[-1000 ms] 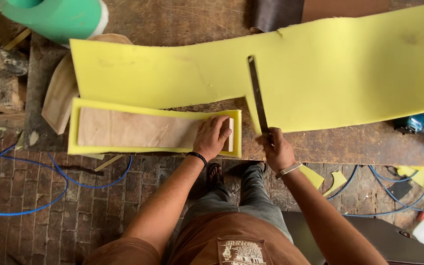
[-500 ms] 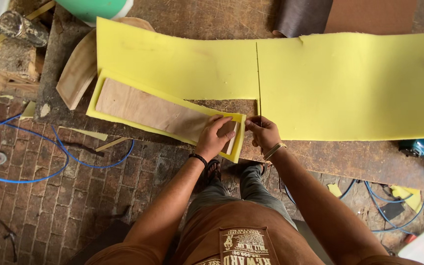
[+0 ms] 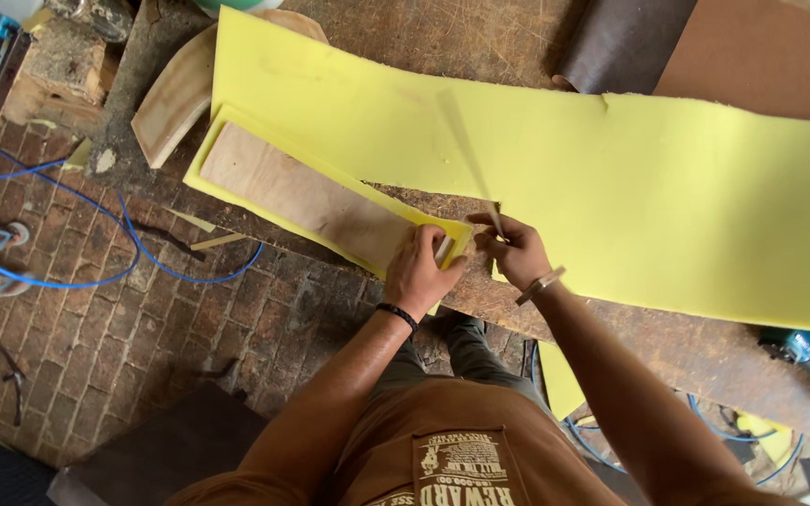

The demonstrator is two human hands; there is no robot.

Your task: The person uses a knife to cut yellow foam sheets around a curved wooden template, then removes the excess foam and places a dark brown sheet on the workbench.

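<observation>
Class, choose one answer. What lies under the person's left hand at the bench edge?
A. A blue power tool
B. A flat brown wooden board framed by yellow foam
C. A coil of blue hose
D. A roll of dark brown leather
B: the left hand presses on the end of the flat brown wooden board, which lies on a yellow foam piece bordering it.

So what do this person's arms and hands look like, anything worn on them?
Both forearms are bare, with no gloves. The left hand has a thin black band at the wrist. The right hand has a pale metal-looking bangle at the wrist. Brown short sleeves show near the shoulders.
</observation>
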